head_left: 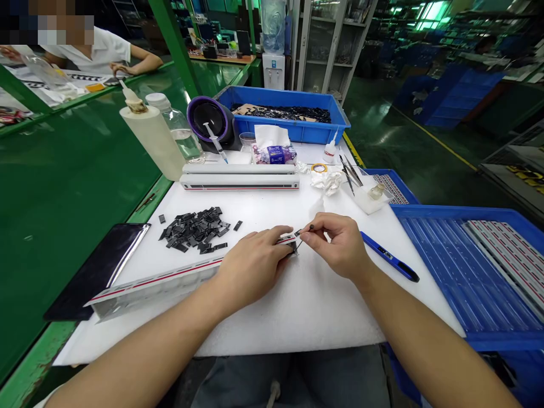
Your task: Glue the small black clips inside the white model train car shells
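On the white-topped table (340,317), the left hand (250,263) curls its fingers over the right end of a long white red-striped shell (153,280), where the right hand's (338,246) fingers pinch a thin dark tool (311,227), small black rectangular pieces (193,229) lying heaped beyond.

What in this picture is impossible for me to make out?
Head view: a stretch of the red-striped strip, hidden by the left hand.
Head view: the full shape of the thin dark item, partly covered by the right hand.
Head view: markings on the blue pen-like tool, too small to read.
Head view: the right side of the ribbed blue tray, cut off by the picture edge.
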Demonstrator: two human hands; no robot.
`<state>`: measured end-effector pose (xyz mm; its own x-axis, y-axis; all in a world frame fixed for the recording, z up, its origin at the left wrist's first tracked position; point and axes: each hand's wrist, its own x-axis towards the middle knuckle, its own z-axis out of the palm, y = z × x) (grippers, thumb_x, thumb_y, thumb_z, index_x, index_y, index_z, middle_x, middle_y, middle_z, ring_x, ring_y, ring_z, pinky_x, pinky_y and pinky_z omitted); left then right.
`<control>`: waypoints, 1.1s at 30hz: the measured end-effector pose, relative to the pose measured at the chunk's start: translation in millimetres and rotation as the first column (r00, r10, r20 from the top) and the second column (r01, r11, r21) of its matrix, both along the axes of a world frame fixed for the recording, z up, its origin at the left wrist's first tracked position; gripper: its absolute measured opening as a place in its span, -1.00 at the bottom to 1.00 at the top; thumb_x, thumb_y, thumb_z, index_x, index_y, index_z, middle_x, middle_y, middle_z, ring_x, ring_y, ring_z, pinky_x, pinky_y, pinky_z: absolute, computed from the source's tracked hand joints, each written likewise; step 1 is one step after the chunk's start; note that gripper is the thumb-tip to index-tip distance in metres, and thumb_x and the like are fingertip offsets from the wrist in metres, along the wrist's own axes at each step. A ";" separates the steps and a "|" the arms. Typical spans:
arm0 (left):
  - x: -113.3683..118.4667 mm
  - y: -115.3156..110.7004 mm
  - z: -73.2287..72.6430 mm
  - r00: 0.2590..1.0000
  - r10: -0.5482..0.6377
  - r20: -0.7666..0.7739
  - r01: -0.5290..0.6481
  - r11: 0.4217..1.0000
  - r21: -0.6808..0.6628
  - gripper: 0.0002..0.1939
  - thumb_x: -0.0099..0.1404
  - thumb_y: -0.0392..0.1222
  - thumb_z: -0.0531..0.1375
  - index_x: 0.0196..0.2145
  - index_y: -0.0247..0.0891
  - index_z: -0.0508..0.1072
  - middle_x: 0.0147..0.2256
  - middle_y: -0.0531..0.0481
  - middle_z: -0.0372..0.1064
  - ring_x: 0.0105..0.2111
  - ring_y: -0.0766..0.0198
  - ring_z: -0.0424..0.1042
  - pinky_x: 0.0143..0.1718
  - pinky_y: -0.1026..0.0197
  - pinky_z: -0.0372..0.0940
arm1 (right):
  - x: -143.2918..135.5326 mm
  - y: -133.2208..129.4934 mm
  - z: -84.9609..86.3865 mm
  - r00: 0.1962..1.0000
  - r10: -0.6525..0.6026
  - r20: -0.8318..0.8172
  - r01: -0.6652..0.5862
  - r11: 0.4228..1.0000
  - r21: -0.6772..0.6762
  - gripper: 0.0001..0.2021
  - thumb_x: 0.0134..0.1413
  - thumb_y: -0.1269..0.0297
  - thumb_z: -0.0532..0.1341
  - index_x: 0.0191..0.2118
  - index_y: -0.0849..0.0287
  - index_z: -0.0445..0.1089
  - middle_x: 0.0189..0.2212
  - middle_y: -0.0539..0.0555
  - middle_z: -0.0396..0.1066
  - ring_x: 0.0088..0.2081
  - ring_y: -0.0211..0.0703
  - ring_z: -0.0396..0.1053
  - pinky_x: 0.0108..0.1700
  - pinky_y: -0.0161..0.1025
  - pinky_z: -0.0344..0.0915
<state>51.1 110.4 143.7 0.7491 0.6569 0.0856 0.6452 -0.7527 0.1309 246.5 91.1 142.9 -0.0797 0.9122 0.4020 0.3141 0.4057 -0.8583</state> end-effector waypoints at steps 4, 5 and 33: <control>-1.7 0.4 -0.5 1.000 0.000 0.002 0.000 1.000 -0.012 -0.74 0.41 -0.20 0.05 -0.13 -0.12 0.53 0.20 -0.02 0.27 -0.03 0.05 0.46 -0.05 -0.08 0.41 | 8.8 3.2 2.6 0.980 -0.069 -0.186 0.066 0.998 -0.024 -0.89 0.05 0.25 0.33 -0.43 0.14 0.47 -0.51 -0.01 0.37 -0.46 -0.25 0.27 -0.38 -0.24 0.23; -2.3 0.4 -0.7 1.000 -0.001 0.004 0.001 1.000 -0.017 -0.74 0.41 -0.20 0.05 -0.14 -0.12 0.53 0.20 -0.02 0.26 -0.03 0.04 0.46 -0.04 -0.08 0.40 | 15.2 5.4 4.2 0.955 -0.122 -0.269 0.122 0.992 -0.019 -0.88 0.02 0.23 0.33 -0.43 0.14 0.46 -0.49 -0.01 0.39 -0.46 -0.25 0.28 -0.38 -0.24 0.24; -0.3 0.4 -1.3 1.000 -0.001 -0.016 0.001 1.000 -0.002 -0.73 0.41 -0.22 0.03 -0.16 -0.15 0.55 0.21 -0.03 0.24 0.01 0.05 0.44 0.01 -0.08 0.38 | 75.1 22.5 6.3 0.692 -0.693 0.200 0.638 0.718 0.279 -0.76 0.05 0.26 0.27 -0.13 0.14 0.50 -0.48 -0.07 0.19 -0.46 -0.25 0.19 -0.30 -0.22 0.21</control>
